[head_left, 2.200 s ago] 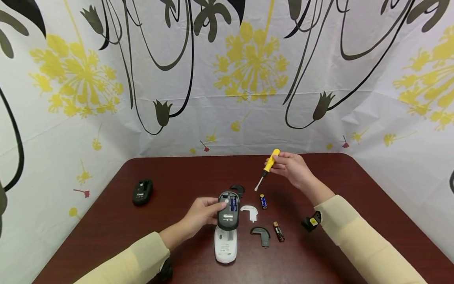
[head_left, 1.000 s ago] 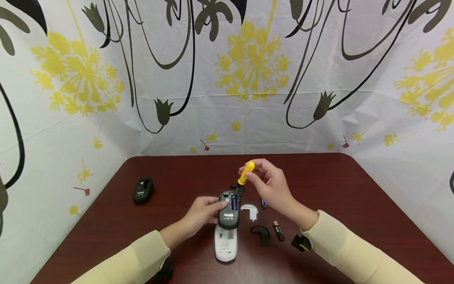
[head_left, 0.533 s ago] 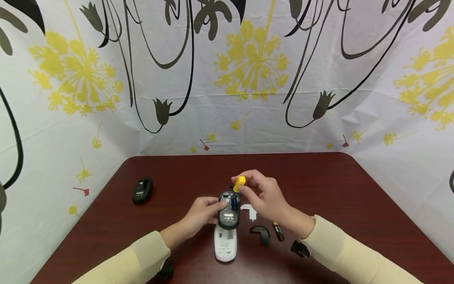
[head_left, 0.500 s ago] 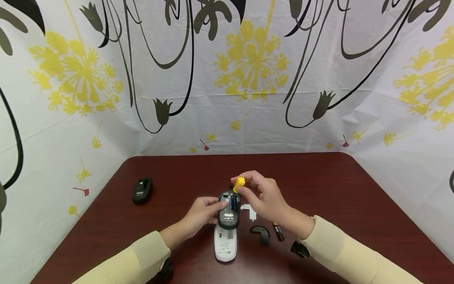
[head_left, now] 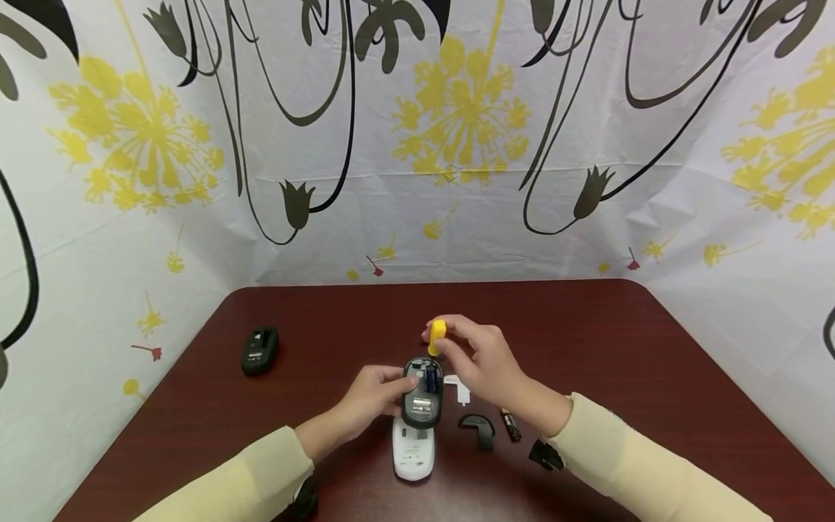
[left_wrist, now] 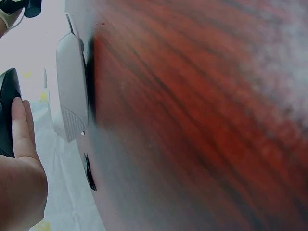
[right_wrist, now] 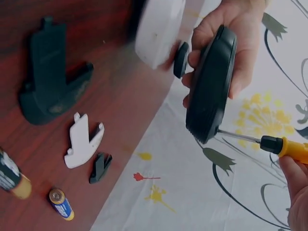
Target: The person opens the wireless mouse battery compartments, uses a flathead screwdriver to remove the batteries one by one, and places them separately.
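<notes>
My left hand (head_left: 365, 400) holds a dark grey computer mouse (head_left: 422, 415) bottom up above the table, thumb on its underside. The battery bay is uncovered, with a dark blue battery (head_left: 431, 380) inside. Over the mouse's far end, my right hand (head_left: 485, 365) pinches the yellow handle of a screwdriver (head_left: 438, 335). In the right wrist view the screwdriver's metal shank (right_wrist: 240, 136) reaches the end of the mouse (right_wrist: 211, 91), and its tip is hidden there. A white mouse (head_left: 414, 458) lies bottom up just below the held one.
Right of the mice lie a dark grey cover (head_left: 484, 433), a white cover (head_left: 462, 390) and a black battery (head_left: 511, 426). The right wrist view also shows a blue battery (right_wrist: 61, 204) and a small dark cover (right_wrist: 100, 167). A black mouse (head_left: 259, 351) sits at the far left.
My right hand has moved left with the screwdriver, bringing it from beyond the loose parts to the mouse's far end. Lately its handle has tilted more upright. My left hand has barely moved.
</notes>
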A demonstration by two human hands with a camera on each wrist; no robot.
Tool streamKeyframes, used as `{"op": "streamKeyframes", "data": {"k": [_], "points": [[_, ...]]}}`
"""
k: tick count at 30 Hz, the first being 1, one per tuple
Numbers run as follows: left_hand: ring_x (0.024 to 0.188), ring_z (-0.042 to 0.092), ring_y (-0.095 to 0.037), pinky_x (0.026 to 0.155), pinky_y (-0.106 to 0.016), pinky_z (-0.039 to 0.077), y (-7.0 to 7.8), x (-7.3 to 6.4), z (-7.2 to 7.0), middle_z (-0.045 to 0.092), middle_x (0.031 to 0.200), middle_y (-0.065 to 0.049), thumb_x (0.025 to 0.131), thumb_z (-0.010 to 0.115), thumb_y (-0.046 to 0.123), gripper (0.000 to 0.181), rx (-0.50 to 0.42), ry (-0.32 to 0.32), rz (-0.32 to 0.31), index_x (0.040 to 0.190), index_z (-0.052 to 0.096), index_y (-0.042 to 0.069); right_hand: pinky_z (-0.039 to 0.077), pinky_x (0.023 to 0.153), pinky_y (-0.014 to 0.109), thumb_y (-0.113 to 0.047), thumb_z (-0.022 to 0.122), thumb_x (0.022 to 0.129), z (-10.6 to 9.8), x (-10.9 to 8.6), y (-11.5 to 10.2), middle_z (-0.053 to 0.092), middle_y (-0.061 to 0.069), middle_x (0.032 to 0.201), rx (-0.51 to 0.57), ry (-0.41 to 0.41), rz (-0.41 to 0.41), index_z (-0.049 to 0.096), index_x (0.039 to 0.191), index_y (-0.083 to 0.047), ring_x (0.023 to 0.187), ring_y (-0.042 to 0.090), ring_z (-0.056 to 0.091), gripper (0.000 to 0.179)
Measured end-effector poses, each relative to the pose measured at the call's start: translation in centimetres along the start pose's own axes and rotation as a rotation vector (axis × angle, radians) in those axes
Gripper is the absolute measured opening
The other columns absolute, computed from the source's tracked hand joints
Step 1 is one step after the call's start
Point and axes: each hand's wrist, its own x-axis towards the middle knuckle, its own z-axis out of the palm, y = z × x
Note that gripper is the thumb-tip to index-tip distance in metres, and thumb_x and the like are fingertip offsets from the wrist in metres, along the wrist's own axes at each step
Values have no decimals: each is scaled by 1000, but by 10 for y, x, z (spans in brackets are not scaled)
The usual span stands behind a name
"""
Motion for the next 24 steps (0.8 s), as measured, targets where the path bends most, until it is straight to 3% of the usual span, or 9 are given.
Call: {"op": "streamKeyframes", "data": {"k": [6, 18, 24], "points": [[78, 69, -21, 71, -37, 59, 4, -1, 1, 70, 94, -15, 93, 66, 21, 39, 5, -2, -11, 114, 64, -12, 58, 71, 33, 5, 59, 93, -6, 7, 4, 71, 8, 97, 42, 34, 158, 63, 111, -4, 85, 21, 68, 20], [83, 69, -20, 71, -37, 59, 4, -3, 5, 70, 97, -16, 92, 67, 17, 37, 29, -5, -9, 115, 64, -12, 57, 80, 36, -6, 55, 99, -21, 17, 17, 65, 24, 105, 340, 111, 522, 57, 116, 9, 99, 33, 66, 23], [82, 69, -20, 70, -37, 59, 5, -3, 6, 71, 96, -17, 92, 66, 15, 37, 18, -13, -2, 116, 63, -12, 56, 82, 35, -9, 53, 101, -27, 18, 29, 64, 25, 110, 403, 127, 696, 54, 120, 10, 106, 41, 62, 27]]}}
